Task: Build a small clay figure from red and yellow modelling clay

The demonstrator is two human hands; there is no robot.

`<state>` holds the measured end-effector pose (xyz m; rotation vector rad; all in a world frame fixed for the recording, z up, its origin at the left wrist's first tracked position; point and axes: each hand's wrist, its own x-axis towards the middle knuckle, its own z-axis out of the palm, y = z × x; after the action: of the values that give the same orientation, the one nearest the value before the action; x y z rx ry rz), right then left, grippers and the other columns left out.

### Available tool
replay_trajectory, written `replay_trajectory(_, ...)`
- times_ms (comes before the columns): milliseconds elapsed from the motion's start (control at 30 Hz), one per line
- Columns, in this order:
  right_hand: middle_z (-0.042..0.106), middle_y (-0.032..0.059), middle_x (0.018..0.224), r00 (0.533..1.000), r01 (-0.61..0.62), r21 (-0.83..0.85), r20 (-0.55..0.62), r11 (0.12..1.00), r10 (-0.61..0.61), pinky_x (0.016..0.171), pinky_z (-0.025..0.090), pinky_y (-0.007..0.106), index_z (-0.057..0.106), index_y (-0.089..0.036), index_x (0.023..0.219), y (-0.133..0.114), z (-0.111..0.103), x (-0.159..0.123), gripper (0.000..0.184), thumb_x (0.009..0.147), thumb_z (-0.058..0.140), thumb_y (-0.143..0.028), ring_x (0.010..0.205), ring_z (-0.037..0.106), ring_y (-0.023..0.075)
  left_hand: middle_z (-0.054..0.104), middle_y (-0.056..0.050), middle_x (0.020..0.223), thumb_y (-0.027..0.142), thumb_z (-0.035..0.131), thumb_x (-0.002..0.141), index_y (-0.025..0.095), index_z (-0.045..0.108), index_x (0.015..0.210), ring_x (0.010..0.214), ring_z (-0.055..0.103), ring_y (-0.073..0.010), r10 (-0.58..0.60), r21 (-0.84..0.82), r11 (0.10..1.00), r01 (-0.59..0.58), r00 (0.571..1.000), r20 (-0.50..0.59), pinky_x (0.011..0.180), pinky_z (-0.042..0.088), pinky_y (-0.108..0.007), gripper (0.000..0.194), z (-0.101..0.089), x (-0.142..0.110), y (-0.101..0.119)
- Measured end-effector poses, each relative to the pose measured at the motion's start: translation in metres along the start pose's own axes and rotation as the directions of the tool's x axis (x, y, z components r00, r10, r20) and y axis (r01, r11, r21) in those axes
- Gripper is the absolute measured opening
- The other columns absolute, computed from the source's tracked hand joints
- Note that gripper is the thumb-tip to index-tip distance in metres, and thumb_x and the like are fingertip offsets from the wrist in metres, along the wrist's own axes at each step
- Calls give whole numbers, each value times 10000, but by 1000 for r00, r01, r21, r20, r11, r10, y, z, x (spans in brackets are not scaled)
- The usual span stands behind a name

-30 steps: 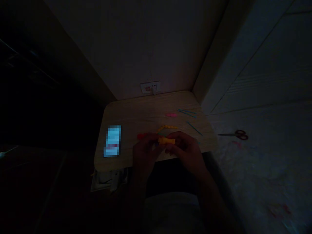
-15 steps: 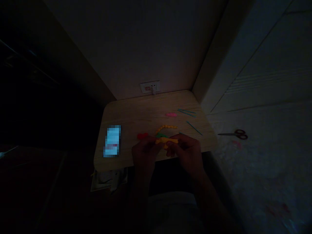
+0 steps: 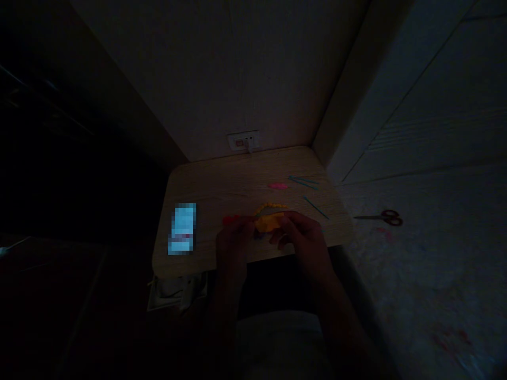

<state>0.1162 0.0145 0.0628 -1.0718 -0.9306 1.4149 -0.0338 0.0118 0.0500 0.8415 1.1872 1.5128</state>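
In dim light both my hands meet over the near edge of a small wooden table. My left hand and my right hand pinch an orange piece of soft material between their fingertips, each closed on one end. Just beyond it lies a curved yellow beaded strip. A red piece rests on the table left of my left hand, partly hidden by it. A pink piece lies further back.
A lit phone lies at the table's left front. Several thin teal sticks are scattered at the right rear. Red-handled scissors lie on the pale surface to the right. A wall socket sits behind the table.
The orange piece has been reshaped between my fingers, from a long thin form to a wider, shorter one, and lifted slightly. My hands stay in nearly the same place.
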Motion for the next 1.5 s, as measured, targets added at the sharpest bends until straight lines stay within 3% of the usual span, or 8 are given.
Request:
replay_trajectory(200, 771, 57, 951, 990, 112, -97, -76, 989, -120, 530, 568, 243, 820, -246, 847, -1, 1, 0, 200, 800, 832, -440, 792, 707, 191, 778, -61, 978, 370, 933, 692, 204, 788, 797, 937, 743, -205, 69, -8, 998, -68, 983, 168, 832, 612, -312, 244, 3, -1, 5)
replay_trajectory(400, 774, 49, 930, 991, 136, -69, 5, 988, -136, 563, 582, 281, 821, -250, 845, -2, 5, -6, 214, 834, 795, -462, 734, 691, 180, 786, -53, 989, 316, 957, 655, 208, 773, 1010, 902, 751, -198, 7, 70, 997, -15, 993, 117, 822, 617, -315, 414, 6, -3, 6)
replay_trajectory(500, 794, 37, 888, 998, 56, -76, -8, 996, -56, 650, 608, 306, 810, -249, 898, 1, 8, -7, 218, 751, 874, -398, 738, 718, 187, 748, -40, 943, 310, 929, 697, 200, 764, 949, 862, 713, -180, 136, 199, 966, -162, 981, 134, 776, 595, -287, 321, 4, -3, 7)
replay_trajectory(700, 787, 15, 817, 998, 60, -98, -4, 993, -60, 712, 614, 323, 783, -255, 918, 5, 7, -5, 227, 733, 883, -341, 780, 746, 206, 652, -25, 988, 241, 823, 827, 232, 715, 1019, 908, 620, -167, 412, 386, 774, -502, 862, 295, 787, 533, -277, 220, 2, -7, 8)
replay_trajectory(833, 792, 33, 1019, 988, 154, -53, -14, 987, -155, 795, 624, 335, 807, -279, 874, 3, 5, -3, 135, 755, 860, -315, 983, 744, 230, 646, -65, 1177, 244, 807, 851, 262, 656, 1249, 1063, 648, -205, 344, 318, 833, -453, 874, 343, 904, 549, -329, 426, 0, -6, 9)
replay_trajectory(967, 776, 4, 972, 980, 195, -12, -33, 981, -195, 814, 612, 313, 834, -314, 861, 2, 4, -1, 108, 762, 850, -275, 955, 733, 197, 680, -84, 1188, 281, 785, 883, 256, 745, 1160, 1137, 651, -231, 302, 228, 880, -417, 861, 409, 980, 543, -360, 281, -3, -3, 10)
replay_trajectory(1200, 776, -13, 818, 982, 186, 4, -38, 983, -186, 736, 592, 285, 844, -308, 804, 1, 8, -4, 88, 740, 858, -249, 794, 724, 166, 712, -16, 872, 254, 888, 758, 213, 792, 873, 804, 664, -145, 277, 233, 916, -328, 934, 226, 721, 568, -244, 155, 1, -5, 12)
replay_trajectory(1500, 759, -15, 688, 983, 123, -35, -134, 992, -127, 607, 553, 254, 814, -272, 691, 1, 12, -5, 40, 696, 845, -246, 642, 676, 149, 685, 8, 711, 297, 922, 641, 184, 722, 669, 683, 645, -137, 171, 210, 962, -177, 984, 44, 641, 565, -238, 232, 6, -5, 7)
